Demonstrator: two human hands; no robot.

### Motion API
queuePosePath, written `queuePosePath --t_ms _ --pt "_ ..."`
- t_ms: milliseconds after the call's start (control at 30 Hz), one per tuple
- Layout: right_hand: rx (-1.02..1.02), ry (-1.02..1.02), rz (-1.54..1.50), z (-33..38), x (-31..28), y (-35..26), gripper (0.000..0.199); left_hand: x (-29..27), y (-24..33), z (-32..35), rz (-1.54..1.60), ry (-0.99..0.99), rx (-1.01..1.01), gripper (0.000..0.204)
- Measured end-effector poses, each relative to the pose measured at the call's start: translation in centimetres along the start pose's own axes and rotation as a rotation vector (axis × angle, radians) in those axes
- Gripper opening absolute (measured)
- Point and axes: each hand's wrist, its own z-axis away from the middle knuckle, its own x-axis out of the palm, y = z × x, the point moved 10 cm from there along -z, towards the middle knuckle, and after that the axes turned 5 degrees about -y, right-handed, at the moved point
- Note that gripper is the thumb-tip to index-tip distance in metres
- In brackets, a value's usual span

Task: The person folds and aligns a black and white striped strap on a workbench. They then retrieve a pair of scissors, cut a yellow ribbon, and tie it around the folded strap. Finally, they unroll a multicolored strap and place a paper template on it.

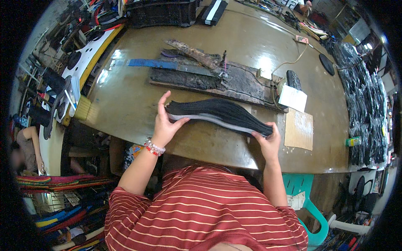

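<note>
Between my two hands stretches a thick stack of black webbing straps [217,109] with a pale grey strip along its near side. It bends in a shallow wave above the front part of the table. My left hand [166,125], with beaded bracelets at the wrist, grips the left end, its thumb on the near side and a finger pointing up. At the right end my right hand [269,144] closes round the stack, fingers behind and thumb in front. Just beyond the straps lies a dark, charred wooden board [247,85] with a long blue-and-grey flat bar [167,65] across it.
The brown table [138,106] carries a small box with a cord [264,73], white paper [292,98] and a tan sheet [299,130]. Black plastic-wrapped bundles [364,104] line the right side. A black crate [163,13] stands far back; a green chair [315,213] is near right.
</note>
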Motion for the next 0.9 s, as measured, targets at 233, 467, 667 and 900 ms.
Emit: queuePosePath --t_ms 233,467,667,900 --pt "0.040 -0.054 0.196 -1.0 -1.0 1.7 0.041 0.4 -1.0 -0.1 -0.138 -0.257 0.053 0.066" --pt "-0.036 -0.077 0.268 -0.9 -0.6 1.8 0.051 0.5 1.6 0.2 -0.226 -0.039 0.202 0.064" --pt "-0.200 -0.066 0.425 -4.2 -3.3 -9.0 0.049 1.1 4.9 0.2 0.247 -0.402 0.067 0.048" --pt "-0.162 -0.265 0.347 -17.3 -0.3 -19.1 0.053 0.2 8.2 -6.7 0.406 -0.363 -0.062 0.040"
